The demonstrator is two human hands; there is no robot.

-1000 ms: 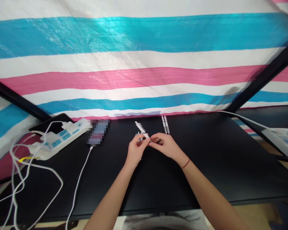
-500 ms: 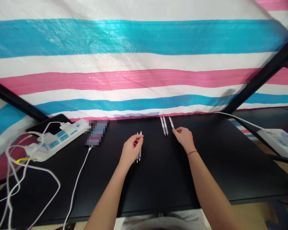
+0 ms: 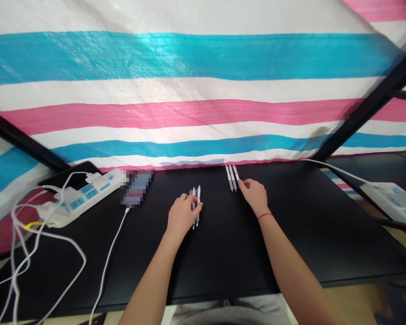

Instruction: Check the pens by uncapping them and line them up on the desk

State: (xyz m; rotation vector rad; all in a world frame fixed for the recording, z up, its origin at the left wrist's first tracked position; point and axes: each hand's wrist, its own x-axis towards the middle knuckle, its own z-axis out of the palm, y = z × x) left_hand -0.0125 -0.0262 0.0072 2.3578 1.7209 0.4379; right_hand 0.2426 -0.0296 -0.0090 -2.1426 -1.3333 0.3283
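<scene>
Several slim white-and-grey click pens lie on the black tabletop in two groups. My left hand (image 3: 182,214) rests over the nearer group, its fingers and thumb closed about the rightmost pen (image 3: 198,194); the hand partly hides the pens beside it. Farther back, two pens (image 3: 230,178) lie side by side. Just right of them, my right hand (image 3: 255,196) pinches the near end of a third pen (image 3: 235,171), which lies parallel and close to the other two.
At the left are a white power strip (image 3: 88,196) with tangled white cables (image 3: 37,243) and a blurred-out phone (image 3: 138,187) on a charging cord (image 3: 110,257). Another power strip (image 3: 395,198) is at right. A striped sheet (image 3: 203,113) hangs behind the table (image 3: 230,253).
My right hand has slid its pen left, up to the two others. My left hand has lowered, and its fingers have shifted from a pinch above the pens onto them.
</scene>
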